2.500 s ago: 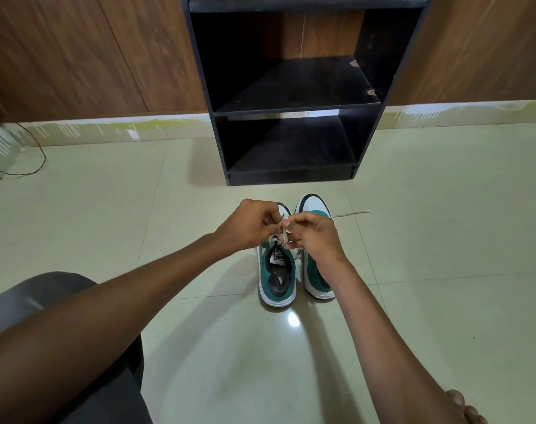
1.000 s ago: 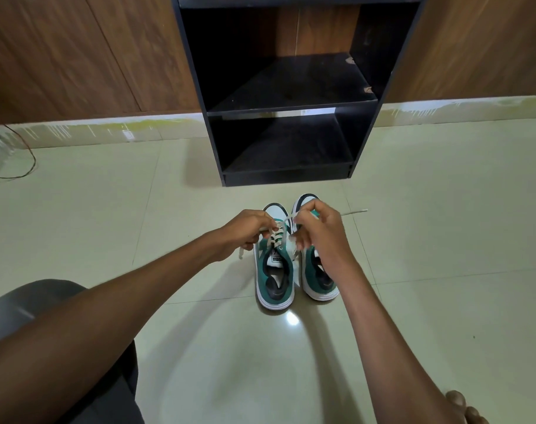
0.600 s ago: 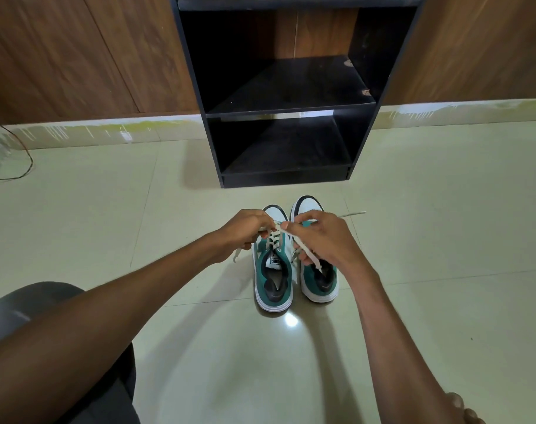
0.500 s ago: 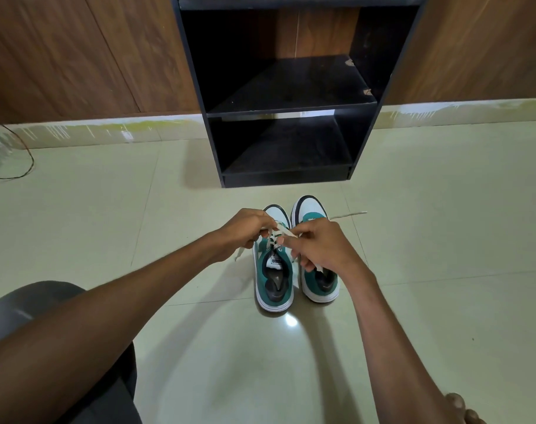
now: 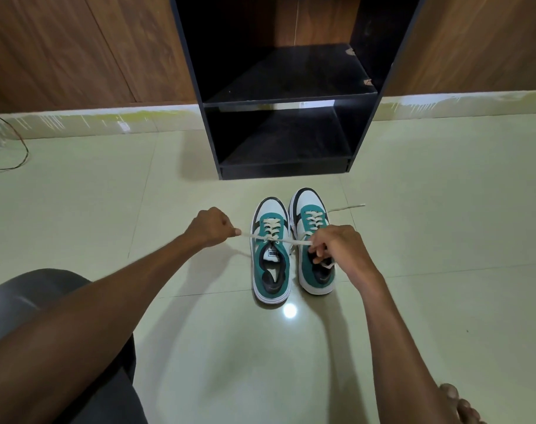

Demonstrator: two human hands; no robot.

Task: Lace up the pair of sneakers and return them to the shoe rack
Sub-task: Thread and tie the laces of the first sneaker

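Note:
Two green, white and black sneakers stand side by side on the tiled floor, toes toward the rack: the left sneaker [image 5: 271, 264] and the right sneaker [image 5: 312, 237]. A cream lace [image 5: 254, 236] runs through the left sneaker's eyelets and is stretched taut sideways. My left hand [image 5: 211, 226] grips its left end, out to the left of the shoe. My right hand [image 5: 337, 246] pinches its other end above the right sneaker, hiding part of that shoe. The black shoe rack [image 5: 286, 96] stands just beyond, with both shelves bare.
A loose lace end [image 5: 347, 207] trails on the floor right of the right sneaker. A thin cable [image 5: 19, 148] lies at the far left by the wall. My knee [image 5: 31, 298] is at the lower left, my toes [image 5: 461, 407] at the lower right. Wood panels back the rack.
My hands were close together over the left sneaker's eyelets; now they have drawn apart, left hand leftward and right hand rightward, pulling the lace tight across the shoe.

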